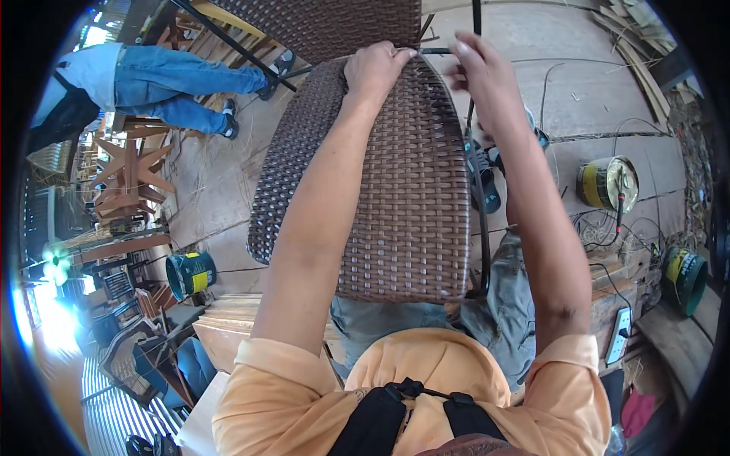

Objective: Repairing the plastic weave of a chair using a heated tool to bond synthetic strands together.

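A woven brown chair seat with a rounded outline lies across my lap. Its woven backrest rises at the far side, joined by a dark metal frame. My left hand rests at the seat's far edge, close to the backrest. Its fingers are closed, pinching at the weave, but what lies between them is too small to make out. To the right of that corner, my right hand is raised beside the frame. Its curled fingers are blurred, and whether they hold a thin strand does not show.
An open can with a handled tool on it stands at right, near a white power strip and loose cords. Green buckets sit on the floor. A person in jeans stands at far left, by wooden furniture parts.
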The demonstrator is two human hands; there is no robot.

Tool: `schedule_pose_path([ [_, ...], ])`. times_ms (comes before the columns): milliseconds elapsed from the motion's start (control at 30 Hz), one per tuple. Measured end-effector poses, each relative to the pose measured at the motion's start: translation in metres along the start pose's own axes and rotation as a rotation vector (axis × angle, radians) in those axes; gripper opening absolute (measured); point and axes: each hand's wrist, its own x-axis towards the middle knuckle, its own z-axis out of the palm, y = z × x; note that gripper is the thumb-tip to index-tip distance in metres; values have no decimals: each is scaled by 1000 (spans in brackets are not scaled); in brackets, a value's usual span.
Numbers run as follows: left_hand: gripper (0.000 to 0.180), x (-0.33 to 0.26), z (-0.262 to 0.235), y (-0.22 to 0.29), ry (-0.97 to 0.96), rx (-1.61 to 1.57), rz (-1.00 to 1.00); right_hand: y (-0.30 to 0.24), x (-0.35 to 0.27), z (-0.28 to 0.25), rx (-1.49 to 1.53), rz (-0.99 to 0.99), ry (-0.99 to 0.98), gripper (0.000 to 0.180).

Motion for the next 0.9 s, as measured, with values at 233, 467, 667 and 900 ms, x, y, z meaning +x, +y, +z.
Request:
schedule_pose_path([
  [233, 42, 12, 5, -13, 21, 39, 34, 39, 73, 39, 239, -32, -2, 14],
  [467, 30, 7, -13, 4, -30, 32, -35, 22, 59, 59, 394, 38, 51, 23],
  [667, 42, 1, -17, -5, 31, -25, -67, 38, 63, 60, 127, -178, -65, 27],
  [900, 42, 10, 14, 9, -30, 94, -7, 70, 72, 34, -240, -655, 85, 8],
])
